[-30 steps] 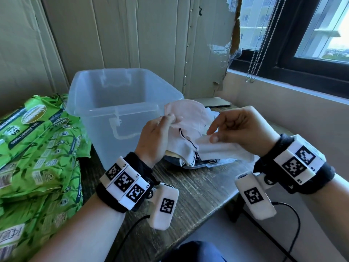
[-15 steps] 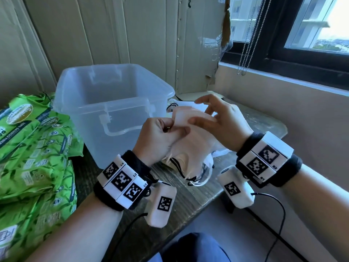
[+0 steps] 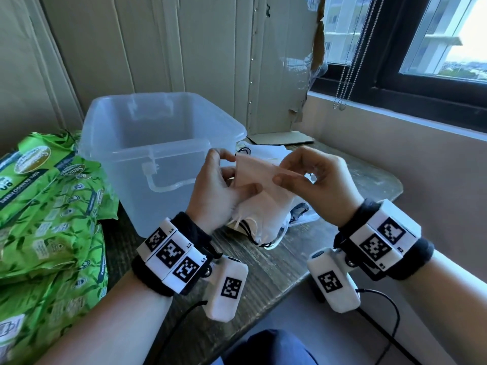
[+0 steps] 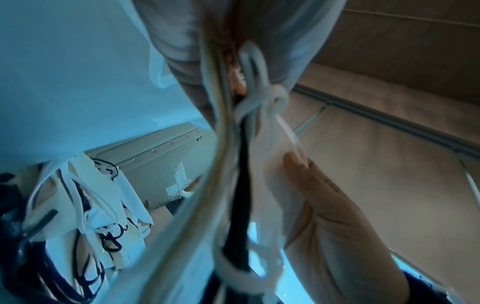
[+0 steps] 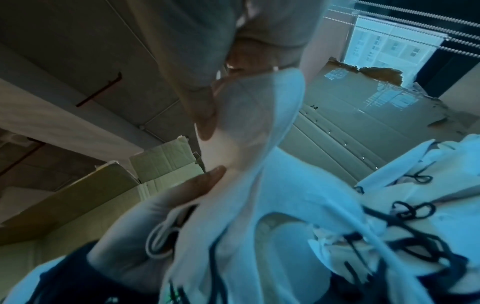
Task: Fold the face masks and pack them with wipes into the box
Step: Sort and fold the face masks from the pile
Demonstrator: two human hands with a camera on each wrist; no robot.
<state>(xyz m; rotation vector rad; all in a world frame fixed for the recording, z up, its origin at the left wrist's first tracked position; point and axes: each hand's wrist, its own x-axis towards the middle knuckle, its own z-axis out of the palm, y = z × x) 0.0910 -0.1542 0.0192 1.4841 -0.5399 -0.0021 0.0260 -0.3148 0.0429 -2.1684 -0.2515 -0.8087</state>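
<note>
The clear plastic box [image 3: 158,143] sits on the wood table [image 3: 266,275], glossy green wipes [image 3: 50,206] beside it. Since a moment ago I've raised the soft pale mask [image 3: 259,177] and pulled it taut, long axis left-right, in front of the box. My left hand [image 3: 216,191] and right hand [image 3: 316,180] each pinch an end.

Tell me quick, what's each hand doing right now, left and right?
Left hand: closed, pinching the pale pink face mask at its left edge.
Right hand: closed, pinching the same mask at its right side.
</note>
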